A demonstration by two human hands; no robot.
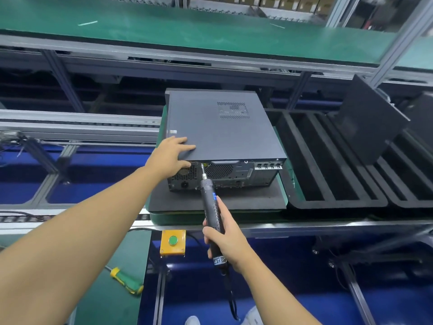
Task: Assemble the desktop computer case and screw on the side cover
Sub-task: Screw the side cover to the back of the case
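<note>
Right hand (225,238): clamped around the body of the electric screwdriver (209,198), with its cable hanging down below my wrist.
Screwdriver bit: it points up and away from me and meets the rear panel (236,174) near the upper left corner, just under the cover edge (the screw itself is too small to see).
Left hand (173,156): fingers straight and flat on the near left corner of the side cover (210,127), and the thumb against the rear face.
Computer case (264,171): it lies on its side on a dark foam pad (234,202), rear panel toward me, the cover on top and closed.
Step in hand: I judge this is driving a rear screw that fixes the cover.
Next move: push straight along the bit, hold the case down, then look for another screw hole on the same edge.
Surface: the pad sits on a green pallet (291,191) on the conveyor line; black foam trays (328,160) lie just to the right.
Room: a green shelf (187,26) is above, a yellow button box (173,242) is near me, and a hand screwdriver (127,281) lies on the green mat.
</note>
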